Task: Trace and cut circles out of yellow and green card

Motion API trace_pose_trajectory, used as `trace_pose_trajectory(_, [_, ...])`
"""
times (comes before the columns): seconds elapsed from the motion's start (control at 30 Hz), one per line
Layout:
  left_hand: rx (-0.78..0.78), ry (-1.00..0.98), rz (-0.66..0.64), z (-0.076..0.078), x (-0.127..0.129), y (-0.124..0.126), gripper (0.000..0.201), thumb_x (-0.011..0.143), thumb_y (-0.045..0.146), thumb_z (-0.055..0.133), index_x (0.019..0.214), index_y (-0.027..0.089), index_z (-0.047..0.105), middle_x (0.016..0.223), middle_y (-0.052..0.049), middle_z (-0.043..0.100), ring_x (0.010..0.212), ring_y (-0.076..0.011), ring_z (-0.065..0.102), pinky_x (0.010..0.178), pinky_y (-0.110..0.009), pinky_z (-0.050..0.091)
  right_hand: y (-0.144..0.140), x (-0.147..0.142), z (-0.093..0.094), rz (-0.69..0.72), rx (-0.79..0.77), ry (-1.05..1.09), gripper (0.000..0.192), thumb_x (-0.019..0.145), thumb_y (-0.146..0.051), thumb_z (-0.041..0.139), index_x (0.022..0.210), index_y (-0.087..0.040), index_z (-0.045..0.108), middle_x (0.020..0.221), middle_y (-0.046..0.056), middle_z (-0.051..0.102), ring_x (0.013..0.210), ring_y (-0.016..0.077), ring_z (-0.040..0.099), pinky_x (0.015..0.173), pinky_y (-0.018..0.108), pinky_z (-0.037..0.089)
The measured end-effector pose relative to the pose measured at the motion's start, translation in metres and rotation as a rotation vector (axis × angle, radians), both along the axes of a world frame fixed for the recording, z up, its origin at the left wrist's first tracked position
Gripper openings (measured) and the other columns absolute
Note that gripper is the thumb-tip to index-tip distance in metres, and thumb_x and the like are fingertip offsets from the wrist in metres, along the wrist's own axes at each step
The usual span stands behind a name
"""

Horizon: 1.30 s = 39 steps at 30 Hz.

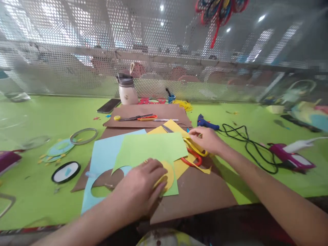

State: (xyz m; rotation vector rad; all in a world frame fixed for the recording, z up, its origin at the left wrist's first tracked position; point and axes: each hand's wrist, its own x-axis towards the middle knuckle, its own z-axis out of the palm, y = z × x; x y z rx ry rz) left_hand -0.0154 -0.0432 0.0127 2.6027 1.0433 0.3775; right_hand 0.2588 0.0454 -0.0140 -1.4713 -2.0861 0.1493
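Yellow disc [167, 176] under the left hand [139, 191], scissors [193, 148] under the right hand [208, 139].

Left hand lies flat, fingers together, pressing the disc onto a green sheet [151, 147] near the counter's [46, 116] front edge. Right hand curls over the yellow-and-red scissor handles, fingers bent around them (whether they sit inside the loops I cannot tell); the blades point away over a yellow sheet [176, 128]. The green sheet overlaps a blue sheet [102, 157] with a round hole cut out, all on brown card [194, 191]. Farther back lie a second pair of scissors [138, 118], a bottle [127, 90] and a phone [109, 106]; a blue glue gun [205, 123] with black cord [246, 143] sits to the right.
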Motion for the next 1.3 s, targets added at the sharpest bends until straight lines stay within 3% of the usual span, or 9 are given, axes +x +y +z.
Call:
trace_pose_trajectory(0.07, [-0.001, 0.058, -0.029, -0.006, 0.002, -0.008, 0.022, 0.091, 0.025, 0.045, 0.100, 0.021, 0.065, 0.099, -0.010, 0.064, 0.091, -0.0244, 0.058, 0.077, -0.035, 0.048, 0.009, 0.006, 0.001, -0.020, -0.069, -0.064, 0.014, 0.079, -0.014, 0.058, 0.081, -0.018, 0.071, 0.081, 0.006, 0.075, 0.071, 0.0202, 0.067, 0.064, 0.030, 0.053])
trace_pose_trajectory(0.23, [-0.018, 0.176, -0.033, -0.014, 0.001, -0.012, 0.019, 0.091, 0.026, 0.045, 0.096, 0.018, 0.062, 0.103, -0.012, 0.060, 0.098, -0.0295, 0.054, 0.085, -0.046, 0.047, 0.005, 0.003, -0.002, -0.007, -0.144, -0.205, 0.025, 0.080, -0.028, 0.064, 0.101, -0.017, 0.072, 0.105, 0.012, 0.070, 0.099, 0.0277, 0.063, 0.086, 0.038, 0.049])
trace_pose_trajectory(0.4, [-0.009, 0.216, -0.037, -0.011, 0.002, -0.011, 0.013, 0.090, 0.019, 0.048, 0.090, 0.017, 0.061, 0.098, -0.010, 0.061, 0.096, -0.0264, 0.055, 0.087, -0.042, 0.046, -0.007, 0.003, -0.006, -0.046, -0.197, -0.278, 0.042, 0.078, -0.033, 0.066, 0.118, -0.020, 0.065, 0.109, 0.015, 0.066, 0.101, 0.0322, 0.061, 0.082, 0.040, 0.049])
trace_pose_trajectory(0.53, [0.020, 0.234, -0.038, -0.010, 0.002, -0.012, 0.012, 0.090, 0.021, 0.051, 0.091, 0.017, 0.062, 0.096, -0.008, 0.062, 0.095, -0.0256, 0.055, 0.084, -0.039, 0.046, -0.012, 0.003, -0.003, -0.070, -0.196, -0.285, 0.040, 0.079, -0.034, 0.067, 0.116, -0.020, 0.066, 0.109, 0.014, 0.065, 0.107, 0.0331, 0.056, 0.086, 0.043, 0.047])
trace_pose_trajectory(0.63, [0.073, 0.258, -0.049, -0.012, 0.003, -0.012, 0.012, 0.091, 0.018, 0.050, 0.088, 0.017, 0.062, 0.094, -0.008, 0.062, 0.093, -0.0247, 0.055, 0.079, -0.036, 0.046, -0.006, -0.006, 0.002, -0.107, -0.180, -0.254, 0.029, 0.088, -0.033, 0.059, 0.110, -0.015, 0.066, 0.109, 0.013, 0.064, 0.108, 0.0288, 0.056, 0.092, 0.044, 0.045])
trace_pose_trajectory(0.77, [0.167, 0.222, -0.066, -0.019, 0.003, -0.013, 0.017, 0.092, 0.015, 0.046, 0.082, 0.018, 0.060, 0.089, -0.006, 0.062, 0.085, -0.0212, 0.055, 0.081, -0.035, 0.045, 0.021, -0.025, 0.008, -0.096, -0.295, -0.213, 0.024, 0.094, -0.034, 0.057, 0.111, -0.016, 0.062, 0.113, 0.008, 0.065, 0.096, 0.0215, 0.064, 0.084, 0.042, 0.053])
trace_pose_trajectory(1.0, [0.261, 0.187, -0.040, -0.026, 0.002, -0.015, 0.019, 0.092, 0.013, 0.046, 0.078, 0.019, 0.056, 0.085, -0.005, 0.060, 0.080, -0.0195, 0.053, 0.072, -0.031, 0.043, 0.065, -0.044, 0.000, -0.006, -0.489, -0.058, 0.028, 0.093, -0.030, 0.060, 0.117, -0.016, 0.060, 0.120, 0.007, 0.062, 0.098, 0.0241, 0.064, 0.082, 0.042, 0.055])
trace_pose_trajectory(1.3, [0.367, 0.228, -0.067, -0.031, 0.004, -0.006, 0.017, 0.086, 0.006, 0.050, 0.077, 0.019, 0.055, 0.079, -0.006, 0.055, 0.076, -0.0207, 0.050, 0.069, -0.033, 0.043, 0.076, -0.039, -0.017, 0.069, -0.407, 0.280, 0.029, 0.094, -0.029, 0.059, 0.120, -0.016, 0.058, 0.119, 0.009, 0.062, 0.098, 0.0230, 0.064, 0.082, 0.043, 0.055])
